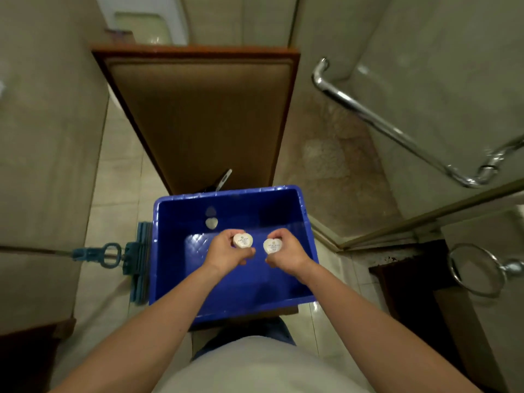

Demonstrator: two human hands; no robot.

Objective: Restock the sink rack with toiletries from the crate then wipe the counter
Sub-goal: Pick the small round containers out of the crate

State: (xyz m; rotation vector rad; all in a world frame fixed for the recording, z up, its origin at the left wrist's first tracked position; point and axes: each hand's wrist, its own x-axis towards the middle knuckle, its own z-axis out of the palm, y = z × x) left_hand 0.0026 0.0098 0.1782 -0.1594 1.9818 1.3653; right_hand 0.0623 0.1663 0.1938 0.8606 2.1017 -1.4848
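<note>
A blue plastic crate (pixel 170 251) stands on the floor in front of me. Over its inside, my left hand (pixel 226 255) grips a small white round toiletry (pixel 243 240) with printed text on its top. My right hand (pixel 286 255) grips a second white toiletry (pixel 272 246) of the same kind, just to the right. A third white toiletry (pixel 211 223) lies on the crate's bottom near the far wall. The sink rack and the counter are outside the view.
A brown wooden door (pixel 198 114) stands open beyond the crate. A teal mop head (pixel 140 262) lies against the crate's left side. A glass shower door with a chrome handle (pixel 397 129) is at right; a chrome towel ring (pixel 479 269) hangs lower right.
</note>
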